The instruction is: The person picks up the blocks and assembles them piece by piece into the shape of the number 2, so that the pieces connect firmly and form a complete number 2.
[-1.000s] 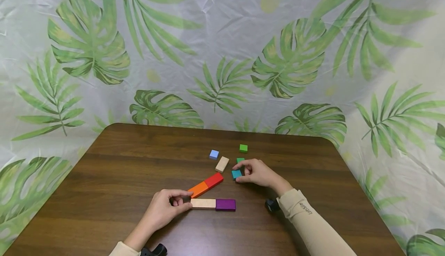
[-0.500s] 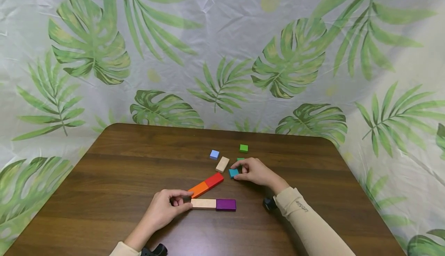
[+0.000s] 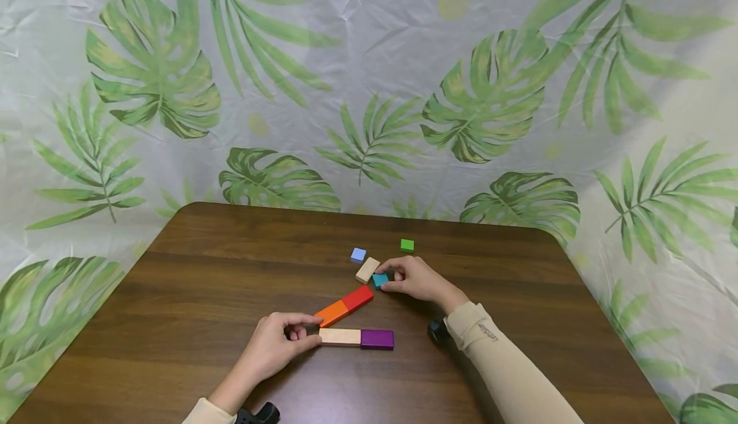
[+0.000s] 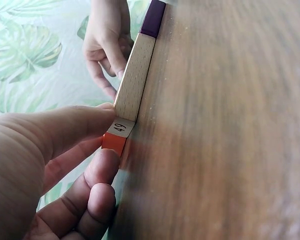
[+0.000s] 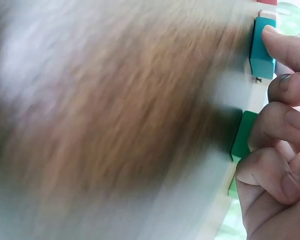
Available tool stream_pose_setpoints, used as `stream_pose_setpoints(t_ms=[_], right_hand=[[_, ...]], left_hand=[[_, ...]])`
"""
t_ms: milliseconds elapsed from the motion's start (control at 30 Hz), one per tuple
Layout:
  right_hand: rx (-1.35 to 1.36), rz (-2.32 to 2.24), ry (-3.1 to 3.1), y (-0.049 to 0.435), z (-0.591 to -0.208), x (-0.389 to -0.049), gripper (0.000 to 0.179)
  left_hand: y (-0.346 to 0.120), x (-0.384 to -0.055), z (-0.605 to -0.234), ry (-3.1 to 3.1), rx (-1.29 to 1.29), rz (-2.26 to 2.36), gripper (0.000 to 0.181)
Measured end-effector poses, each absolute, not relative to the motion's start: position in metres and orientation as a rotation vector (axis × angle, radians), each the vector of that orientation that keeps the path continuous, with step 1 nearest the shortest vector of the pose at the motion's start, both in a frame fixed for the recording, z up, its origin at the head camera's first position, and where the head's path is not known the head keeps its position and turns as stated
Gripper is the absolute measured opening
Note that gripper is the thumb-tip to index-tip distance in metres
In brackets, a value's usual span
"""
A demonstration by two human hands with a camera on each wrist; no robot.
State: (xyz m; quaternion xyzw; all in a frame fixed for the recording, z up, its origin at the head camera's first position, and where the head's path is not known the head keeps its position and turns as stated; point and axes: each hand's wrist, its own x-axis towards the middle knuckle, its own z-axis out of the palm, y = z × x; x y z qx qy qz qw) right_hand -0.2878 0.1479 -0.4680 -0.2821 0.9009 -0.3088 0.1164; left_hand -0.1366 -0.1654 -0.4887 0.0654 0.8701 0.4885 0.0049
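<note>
One teal block [image 3: 379,281] has moved left beside the plain block [image 3: 366,270], well inside the bench's [image 3: 259,235] far edge, pinched by the right hand [image 3: 419,278]. I see the left hand [image 3: 271,344] pinching the orange block [image 3: 332,313] and pale block [image 3: 341,337].

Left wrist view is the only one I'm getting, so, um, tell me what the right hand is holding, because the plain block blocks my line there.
Observer: In the head view, the right hand pinches the teal block between finger and thumb.
Operator: Okay, I only see a bit of the orange block. What meets its far end?
Observer: The red block; it continues the line of the orange block, end to end.
Operator: Any green ones? None show here.
Observer: Two: the light green block farther back, and the dark green block, which shows in the right wrist view.
</note>
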Motion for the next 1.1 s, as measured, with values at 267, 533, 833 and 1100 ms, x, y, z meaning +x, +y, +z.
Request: stream_pose_setpoints(t_ms=[267,533,833,1100], right_hand=[[-0.828,-0.898,2.639,0.140,-0.468,-0.291,0.028],[-0.788,-0.868,2.673,0.133,-0.464,-0.290,0.026],[-0.770,-0.865,2.707,0.131,-0.464,-0.288,0.028],[-0.773,-0.841,2.728,0.132,-0.467,-0.288,0.031]], left_hand=[[-0.165,-0.137,-0.488,2.721,0.213,1.531,0.026],[-0.165,-0.138,-0.488,2.723,0.215,1.537,0.026],[-0.166,-0.138,-0.489,2.732,0.218,1.527,0.025],[-0.166,-0.138,-0.490,2.730,0.216,1.526,0.025]])
